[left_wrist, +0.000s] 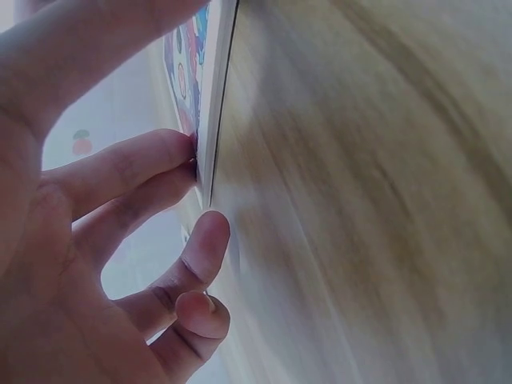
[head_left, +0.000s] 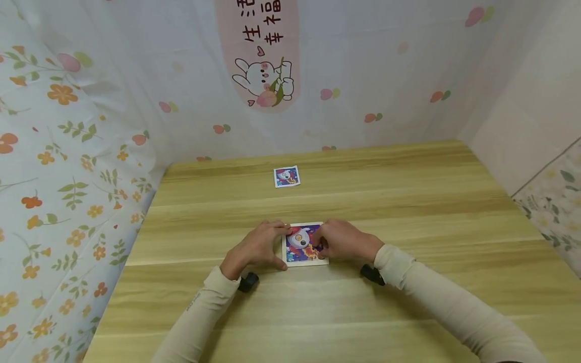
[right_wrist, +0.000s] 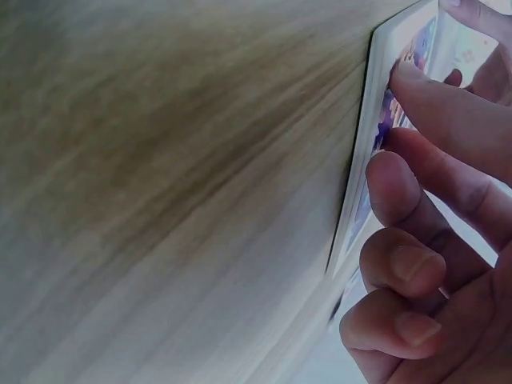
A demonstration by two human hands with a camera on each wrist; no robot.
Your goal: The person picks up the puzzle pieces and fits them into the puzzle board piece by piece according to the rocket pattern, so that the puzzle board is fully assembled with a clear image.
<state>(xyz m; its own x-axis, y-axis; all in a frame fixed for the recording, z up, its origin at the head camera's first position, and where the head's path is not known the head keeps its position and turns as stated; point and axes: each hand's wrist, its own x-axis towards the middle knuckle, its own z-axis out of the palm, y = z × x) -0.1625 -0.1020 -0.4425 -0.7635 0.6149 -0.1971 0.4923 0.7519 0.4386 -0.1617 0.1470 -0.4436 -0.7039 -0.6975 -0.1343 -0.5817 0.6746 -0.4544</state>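
Note:
In the head view a square picture board (head_left: 297, 250) with a white border lies flat on the wooden table, showing a pale round figure on purple with orange flames. My left hand (head_left: 260, 245) is at its left side, fingertips at the far corner and thumb by the near corner. Fairly straight fingers touch the board's edge (left_wrist: 210, 104) in the left wrist view. My right hand (head_left: 345, 241) bends over the right part, thumb and index tips on the picture (right_wrist: 386, 120), the other fingers curled. I cannot tell whether a small piece is between those tips.
A smaller card (head_left: 287, 176) with a similar picture lies farther back on the table (head_left: 408, 201). Behind the table hangs a pale printed cloth (head_left: 363, 60) with a rabbit drawing. Floral cloth (head_left: 68, 176) hangs along the left side.

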